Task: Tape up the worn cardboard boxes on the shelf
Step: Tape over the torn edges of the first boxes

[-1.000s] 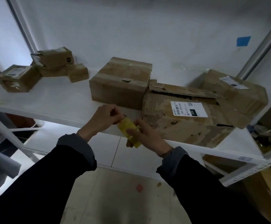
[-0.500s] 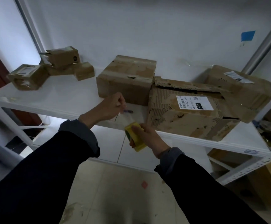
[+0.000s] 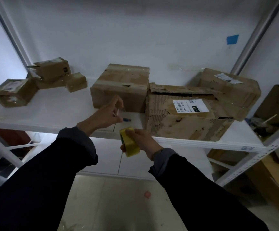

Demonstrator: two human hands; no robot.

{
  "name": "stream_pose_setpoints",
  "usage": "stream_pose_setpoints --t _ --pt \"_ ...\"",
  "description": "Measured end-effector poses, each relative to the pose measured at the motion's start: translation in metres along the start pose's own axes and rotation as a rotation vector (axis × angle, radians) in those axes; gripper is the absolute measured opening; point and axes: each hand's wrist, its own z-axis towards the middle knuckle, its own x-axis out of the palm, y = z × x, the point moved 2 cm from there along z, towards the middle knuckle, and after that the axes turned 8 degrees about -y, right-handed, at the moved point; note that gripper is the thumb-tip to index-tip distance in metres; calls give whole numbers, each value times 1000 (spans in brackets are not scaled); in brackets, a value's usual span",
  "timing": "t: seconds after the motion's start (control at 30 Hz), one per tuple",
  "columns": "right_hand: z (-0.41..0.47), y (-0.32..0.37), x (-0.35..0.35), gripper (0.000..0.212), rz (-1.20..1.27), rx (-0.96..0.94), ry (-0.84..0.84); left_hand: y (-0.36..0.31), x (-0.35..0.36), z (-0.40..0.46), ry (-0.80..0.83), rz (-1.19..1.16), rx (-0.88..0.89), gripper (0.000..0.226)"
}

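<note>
Tape roll (image 3: 129, 142) gripped in right hand (image 3: 145, 142) fingers; left hand (image 3: 105, 115) fingers pinch pulled tape end.

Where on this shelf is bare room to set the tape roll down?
Bare shelf lies between the small boxes at left and the middle box. Also the front right corner beside the torn labelled box. Centre-right is crowded: boxes butt together.

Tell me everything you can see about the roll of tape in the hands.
The roll of tape is yellow on its outer face with a green edge showing on its left side. The right hand grips it just below the shelf's front edge. A clear strip runs up from it to the left hand, which pinches its free end.
</note>
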Motion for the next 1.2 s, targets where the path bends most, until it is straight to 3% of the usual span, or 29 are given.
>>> stream_pose_setpoints --t 0.2,0.53,0.63,0.7,0.83,0.93,1.07,1.2 --pt "-2 -4 -10 26 28 21 -26 5 9 12 45 -34 10 32" --pt "10 2 -6 41 6 78 -55 -6 14 31 92 86 130 29" --pt "19 6 -1 46 32 95 -62 -4 9 33 128 70 138 41" --pt "28 10 5 46 81 75 -63 -1 5 33 163 68 133 62" --pt "54 31 23 27 186 34 -53 6 -10 39 68 161 155 87" --pt "80 45 40 21 197 12 -40 17 -24 46 -36 286 175 88" --pt "108 52 55 28 156 21 -6 35 -33 46 -114 369 143 83" --pt "126 49 65 11 143 15 84 55 -31 46 -133 402 61 83"
